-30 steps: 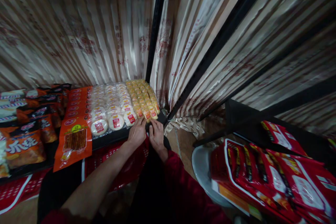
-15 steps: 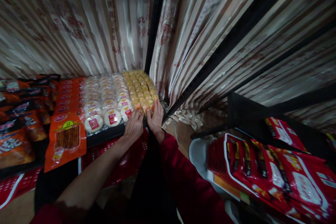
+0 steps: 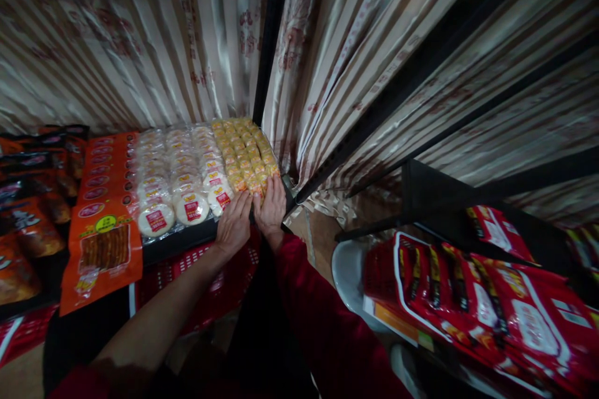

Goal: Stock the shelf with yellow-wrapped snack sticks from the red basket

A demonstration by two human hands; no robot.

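Your left hand (image 3: pixel 234 224) and right hand (image 3: pixel 270 207) lie flat, fingers spread, against the yellow snack packets (image 3: pixel 243 156) at the shelf's (image 3: pixel 187 240) front right corner.

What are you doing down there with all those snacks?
A person's two bare hands rest at the front edge of a black shelf. The left hand lies by the round white cakes, and the right hand presses flat on the rows of small yellow packets. Orange snack bags sit further left, red packs to the right.

Yellow snack packets (image 3: pixel 243 153) rowed on shelf corner.
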